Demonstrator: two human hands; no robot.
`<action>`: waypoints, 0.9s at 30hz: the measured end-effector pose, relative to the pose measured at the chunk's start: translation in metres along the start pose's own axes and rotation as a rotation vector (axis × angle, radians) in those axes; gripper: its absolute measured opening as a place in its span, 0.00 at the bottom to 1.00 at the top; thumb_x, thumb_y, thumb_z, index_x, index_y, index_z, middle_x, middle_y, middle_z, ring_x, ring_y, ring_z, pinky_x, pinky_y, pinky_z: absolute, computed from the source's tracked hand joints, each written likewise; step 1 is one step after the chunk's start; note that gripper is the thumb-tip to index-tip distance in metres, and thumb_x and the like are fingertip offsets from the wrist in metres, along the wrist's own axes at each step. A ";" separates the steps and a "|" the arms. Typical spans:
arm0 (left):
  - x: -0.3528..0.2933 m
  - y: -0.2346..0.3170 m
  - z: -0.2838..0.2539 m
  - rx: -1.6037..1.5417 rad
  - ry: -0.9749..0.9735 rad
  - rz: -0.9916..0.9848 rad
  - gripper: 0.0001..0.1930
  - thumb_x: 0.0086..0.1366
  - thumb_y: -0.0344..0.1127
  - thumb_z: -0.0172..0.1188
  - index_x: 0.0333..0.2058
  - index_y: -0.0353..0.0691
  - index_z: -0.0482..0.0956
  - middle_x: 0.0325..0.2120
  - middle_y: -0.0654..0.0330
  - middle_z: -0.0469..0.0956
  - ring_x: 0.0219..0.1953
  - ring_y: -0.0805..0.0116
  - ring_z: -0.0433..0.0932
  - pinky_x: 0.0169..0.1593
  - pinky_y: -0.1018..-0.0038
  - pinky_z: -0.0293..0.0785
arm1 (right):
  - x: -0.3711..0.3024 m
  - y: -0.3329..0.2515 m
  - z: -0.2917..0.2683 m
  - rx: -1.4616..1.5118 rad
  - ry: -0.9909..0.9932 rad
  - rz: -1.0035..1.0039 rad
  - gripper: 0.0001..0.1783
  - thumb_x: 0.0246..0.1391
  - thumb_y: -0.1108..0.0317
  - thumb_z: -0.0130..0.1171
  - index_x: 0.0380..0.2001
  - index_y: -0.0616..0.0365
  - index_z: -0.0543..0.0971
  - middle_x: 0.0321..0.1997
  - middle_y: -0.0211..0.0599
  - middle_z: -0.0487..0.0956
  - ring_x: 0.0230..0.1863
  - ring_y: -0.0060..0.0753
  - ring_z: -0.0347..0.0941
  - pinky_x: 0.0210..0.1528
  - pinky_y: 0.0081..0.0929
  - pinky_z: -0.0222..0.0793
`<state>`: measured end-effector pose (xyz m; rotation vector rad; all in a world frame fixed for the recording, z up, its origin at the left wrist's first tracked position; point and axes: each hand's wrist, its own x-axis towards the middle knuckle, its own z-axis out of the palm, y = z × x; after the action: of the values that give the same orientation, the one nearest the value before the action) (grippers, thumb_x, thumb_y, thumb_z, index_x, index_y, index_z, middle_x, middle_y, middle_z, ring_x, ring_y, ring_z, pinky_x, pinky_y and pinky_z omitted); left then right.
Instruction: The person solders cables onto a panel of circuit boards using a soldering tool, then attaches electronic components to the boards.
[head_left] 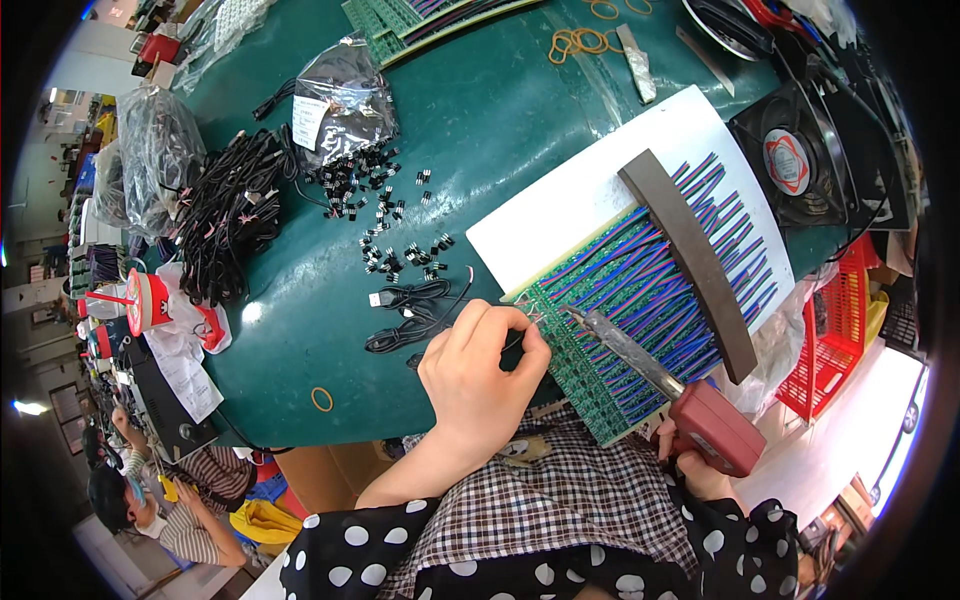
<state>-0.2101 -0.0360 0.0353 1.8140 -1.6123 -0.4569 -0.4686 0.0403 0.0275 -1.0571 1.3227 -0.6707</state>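
My left hand (478, 370) is closed in a pinch at the left edge of a green circuit board (572, 375), on the black cable (512, 345) whose thin stripped wires reach the board's corner. Part of that cable is hidden by my fingers. My right hand (705, 478) is wrapped round the red handle of a soldering iron (715, 428). Its long metal barrel slants up and left, with the tip over the board close to the wires. Rows of blue, red and green wires (615, 265) run from the board under a dark curved bar (690, 260) that lies across them.
A white sheet (560, 205) lies beneath the board. Left of it are black USB cables (405, 310), loose small black connectors (385, 230), a clear bag (345, 100) and a cable heap (230, 210). A fan (795, 160) stands at right; a red basket (830, 350) is below it.
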 end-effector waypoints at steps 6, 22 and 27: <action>0.000 0.001 -0.001 0.004 -0.010 0.002 0.07 0.46 0.22 0.63 0.22 0.38 0.73 0.17 0.64 0.65 0.18 0.74 0.64 0.22 0.78 0.61 | 0.001 -0.008 0.004 0.387 0.006 0.053 0.28 0.33 0.78 0.64 0.44 0.73 0.71 0.33 0.42 0.78 0.25 0.24 0.74 0.26 0.16 0.68; 0.015 0.003 -0.016 0.096 -0.222 0.100 0.07 0.46 0.25 0.63 0.24 0.42 0.75 0.19 0.64 0.67 0.20 0.68 0.68 0.27 0.73 0.62 | -0.003 -0.011 0.004 0.337 -0.048 0.016 0.34 0.37 0.72 0.69 0.50 0.73 0.69 0.32 0.38 0.77 0.26 0.22 0.73 0.27 0.16 0.68; 0.017 0.002 -0.018 0.094 -0.254 0.120 0.07 0.45 0.25 0.63 0.23 0.42 0.74 0.20 0.64 0.67 0.21 0.65 0.67 0.28 0.72 0.62 | -0.002 -0.006 0.004 0.311 -0.042 -0.078 0.35 0.36 0.72 0.69 0.51 0.71 0.69 0.30 0.36 0.77 0.25 0.23 0.74 0.28 0.18 0.69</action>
<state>-0.1964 -0.0482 0.0524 1.7705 -1.9327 -0.5847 -0.4642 0.0407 0.0339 -0.8681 1.1026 -0.8770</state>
